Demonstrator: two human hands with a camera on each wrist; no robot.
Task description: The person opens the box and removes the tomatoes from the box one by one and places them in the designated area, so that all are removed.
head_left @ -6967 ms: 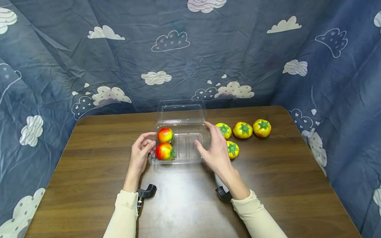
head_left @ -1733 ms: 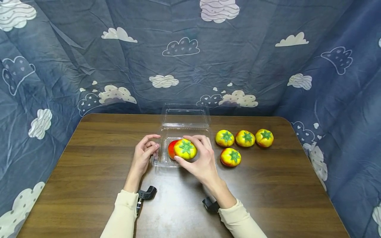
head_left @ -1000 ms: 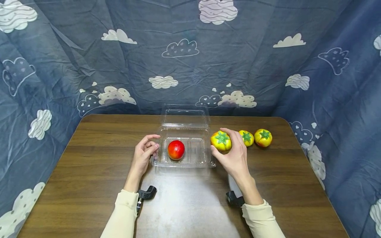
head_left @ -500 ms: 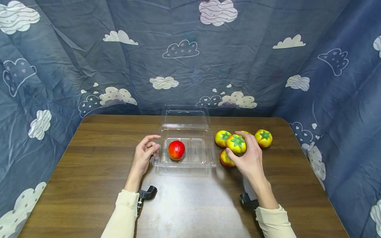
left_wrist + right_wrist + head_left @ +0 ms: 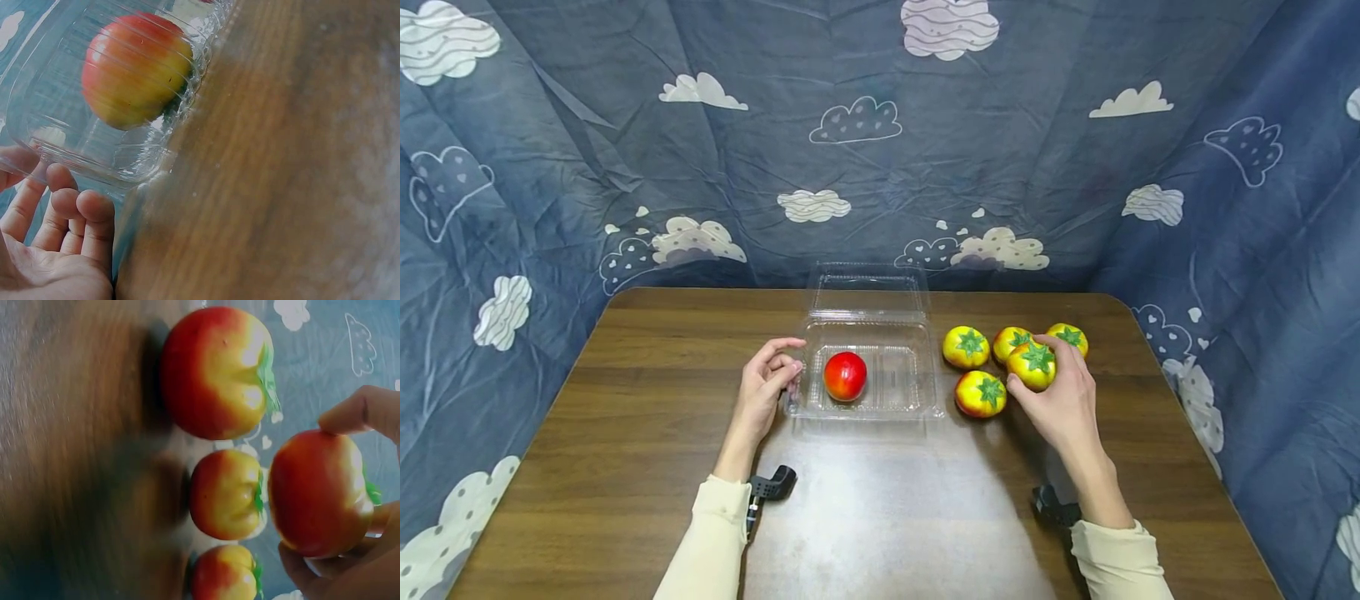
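Note:
A clear plastic clamshell container [image 5: 895, 404] sits open mid-table, its lid [image 5: 867, 292] tipped back. One red tomato [image 5: 845, 375] lies in its left half, seen close through the plastic [image 5: 134, 69]. My left hand [image 5: 766, 382] holds the container's left rim [image 5: 94, 165], with the thumb above and curled fingers [image 5: 75, 212] below. My right hand [image 5: 1054, 390] grips a yellow-red tomato [image 5: 1033, 365] among the loose ones right of the container. Thumb and fingers wrap this held tomato [image 5: 319, 494], which is just above the table.
Several more tomatoes lie right of the container: one [image 5: 966, 346] nearest it, one [image 5: 980, 393] in front, two [image 5: 1009, 340] [image 5: 1067, 335] behind my hand. Blue cloud-print cloth [image 5: 880, 150] surrounds the wooden table [image 5: 625, 433]. Black wrist mounts [image 5: 771, 485] sit below both hands.
My right hand lifted one tomato out of the container and carried it right to the loose group. The container went from two tomatoes to one. My left hand stayed put.

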